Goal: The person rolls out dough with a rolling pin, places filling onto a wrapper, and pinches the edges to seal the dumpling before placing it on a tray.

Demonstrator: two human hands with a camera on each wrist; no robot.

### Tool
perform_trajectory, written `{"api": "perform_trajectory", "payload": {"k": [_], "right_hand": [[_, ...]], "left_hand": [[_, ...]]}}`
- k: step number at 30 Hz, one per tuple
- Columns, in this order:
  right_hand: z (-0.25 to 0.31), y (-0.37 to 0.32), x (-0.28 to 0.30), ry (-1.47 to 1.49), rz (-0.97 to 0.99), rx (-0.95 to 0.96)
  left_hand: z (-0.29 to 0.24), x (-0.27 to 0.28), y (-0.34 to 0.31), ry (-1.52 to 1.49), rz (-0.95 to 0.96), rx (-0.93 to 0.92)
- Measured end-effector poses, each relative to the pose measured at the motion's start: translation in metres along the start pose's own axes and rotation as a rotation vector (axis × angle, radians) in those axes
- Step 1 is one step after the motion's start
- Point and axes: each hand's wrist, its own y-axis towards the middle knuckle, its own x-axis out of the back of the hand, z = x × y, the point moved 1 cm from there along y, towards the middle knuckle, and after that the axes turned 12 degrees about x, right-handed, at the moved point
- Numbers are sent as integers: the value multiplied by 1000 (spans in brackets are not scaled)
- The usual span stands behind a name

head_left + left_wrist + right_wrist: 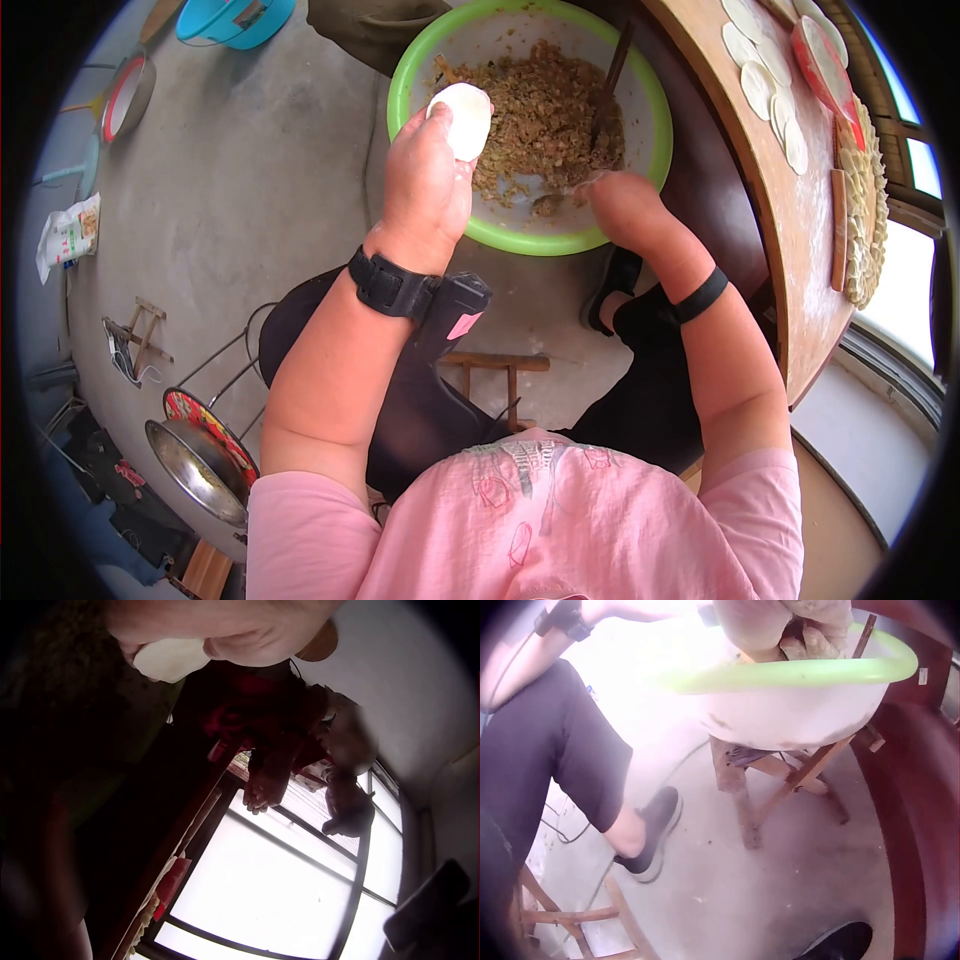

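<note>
A round white dough wrapper (467, 122) is held in my left hand (430, 180), thumb over its near edge; the left wrist view shows the wrapper (172, 660) pinched by the hand (240, 626). Beside it, a green-rimmed bowl (402, 95) contains chopped brown filling (540, 105). My right hand (630, 208) is over the bowl's near right edge, fingers curled round a thin utensil whose end (548, 205) lies in the filling; most of it is hidden. The right wrist view shows curled fingers (814, 641) above the green rim (795, 673). A brown handle (620, 58) leans in the bowl.
On the wooden table (805, 260) at right lie loose wrappers (758, 88), a red-rimmed item (825, 65) and a tray of dumplings (866, 215). A wooden stand (739, 799) supports the bowl. Blue basin (235, 22), metal bowl (195, 470) and small stool (140, 340) stand left.
</note>
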Motion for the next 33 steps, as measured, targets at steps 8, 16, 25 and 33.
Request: {"api": "perform_trajectory", "payload": {"k": [8,16,25,33], "right_hand": [[16,-1,4,362,-90,70],[17,7,13,1284,-28,-122],[19,-19,74,1276,-566,71],[22,-14,69,473,-817,211]], "left_hand": [[-1,0,2,28,-135,-28],[-11,24,15,6,-181,-113],[-8,-1,1,-194,118,192],[-1,-14,-7,-209,172,276]]}}
